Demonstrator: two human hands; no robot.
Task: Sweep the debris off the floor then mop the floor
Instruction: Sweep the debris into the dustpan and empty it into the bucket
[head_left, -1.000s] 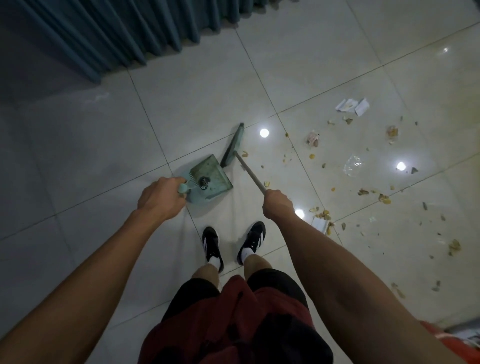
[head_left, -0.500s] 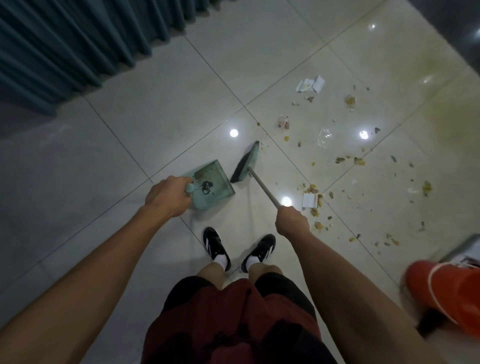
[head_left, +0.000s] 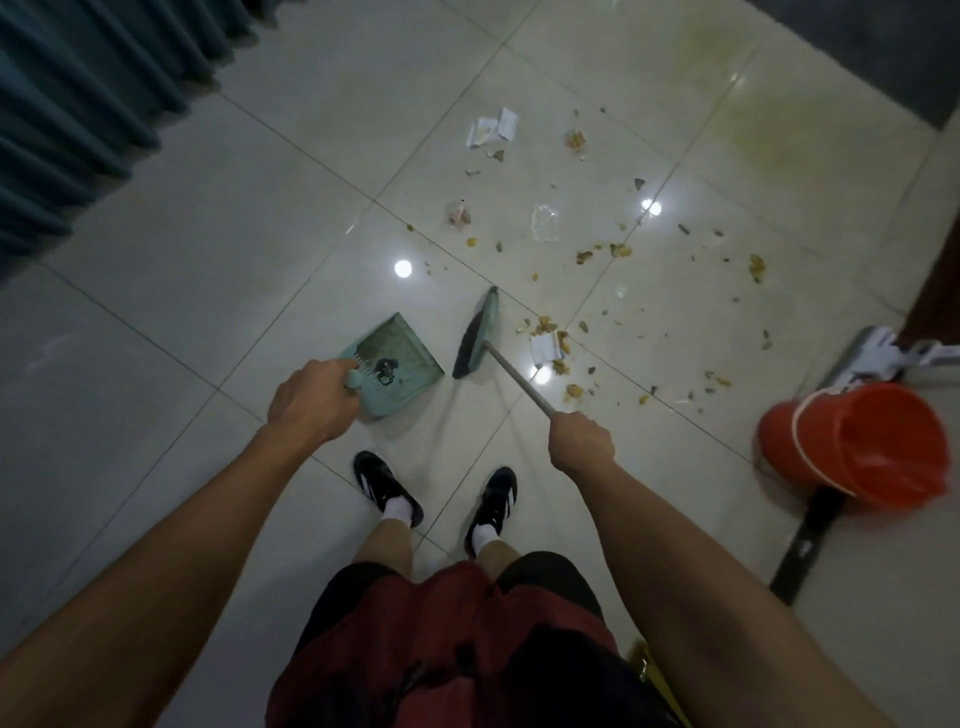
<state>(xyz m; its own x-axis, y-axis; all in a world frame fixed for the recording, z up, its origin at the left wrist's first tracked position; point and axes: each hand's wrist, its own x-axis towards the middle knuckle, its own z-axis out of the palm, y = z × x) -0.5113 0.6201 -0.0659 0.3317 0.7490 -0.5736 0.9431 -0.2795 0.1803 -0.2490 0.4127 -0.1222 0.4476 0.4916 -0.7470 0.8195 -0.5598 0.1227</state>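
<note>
My left hand (head_left: 310, 404) grips the handle of a pale green dustpan (head_left: 397, 358) held low over the tiled floor, with a dark clump inside it. My right hand (head_left: 582, 446) is closed on the metal handle of a broom (head_left: 478, 335), whose green head stands just right of the dustpan. Debris (head_left: 550, 343) of yellow crumbs, paper scraps and clear plastic is scattered to the right of the broom and further out. A mop (head_left: 878, 358) lies on the floor at the right edge, its dark handle passing under the bucket.
An orange bucket (head_left: 810, 447) stands at the right, near the mop. Dark teal curtains (head_left: 78, 104) hang along the upper left. My two feet in black shoes (head_left: 387, 488) stand just behind the dustpan. A dark mat (head_left: 883, 47) lies at the top right.
The view has swung right, bringing the orange bucket and mop into sight. The dustpan and broom have shifted right, closer to the nearest pile of debris.
</note>
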